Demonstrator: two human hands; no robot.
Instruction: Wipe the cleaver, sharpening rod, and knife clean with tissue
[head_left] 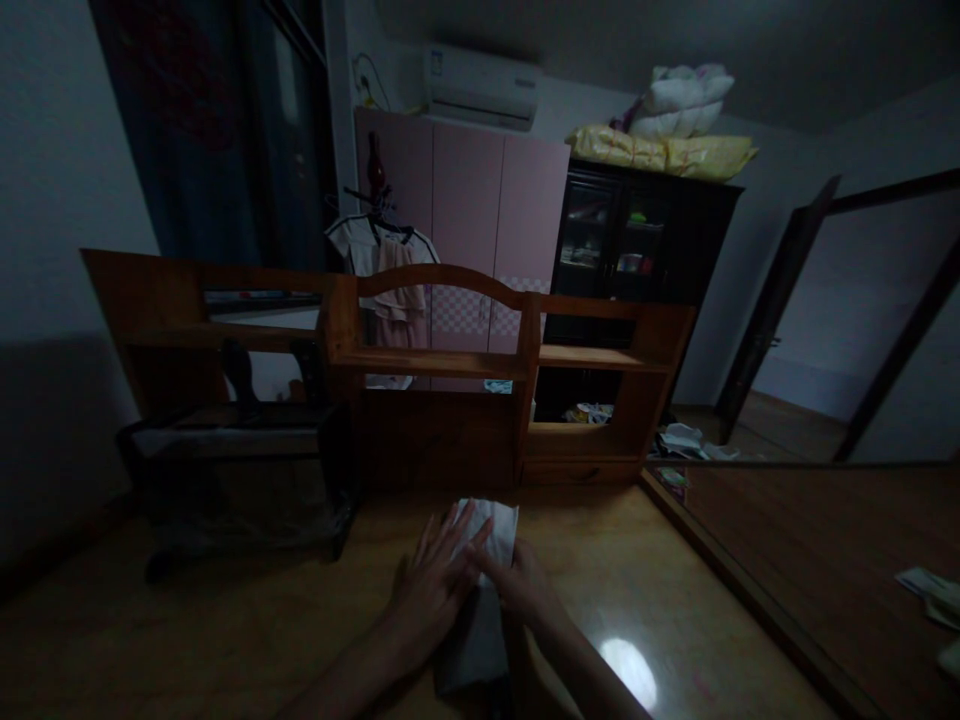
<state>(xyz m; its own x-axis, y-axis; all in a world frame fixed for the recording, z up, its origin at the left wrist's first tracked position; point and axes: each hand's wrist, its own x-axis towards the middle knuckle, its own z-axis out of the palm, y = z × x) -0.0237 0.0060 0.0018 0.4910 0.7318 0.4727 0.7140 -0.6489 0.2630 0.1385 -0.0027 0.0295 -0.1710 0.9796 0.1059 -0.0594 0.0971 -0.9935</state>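
A pale folded cloth or paper (501, 528) lies on the wooden desk (615, 570) in front of me. My left hand (435, 572) rests flat on it with fingers stretched out and apart. My right hand (521, 582) sits beside it on the right, its fingers curled against the sheet's edge; in the dim light I cannot make out whether it pinches the sheet. The sheet's near part (476, 650) runs back between my forearms.
A wooden shelf unit (442, 360) stands at the desk's back. A dark wire rack (232, 470) sits at left. Behind are a pink wardrobe (495, 200), a black cabinet (637, 240) with bedding on top, and an open door (780, 300) at right.
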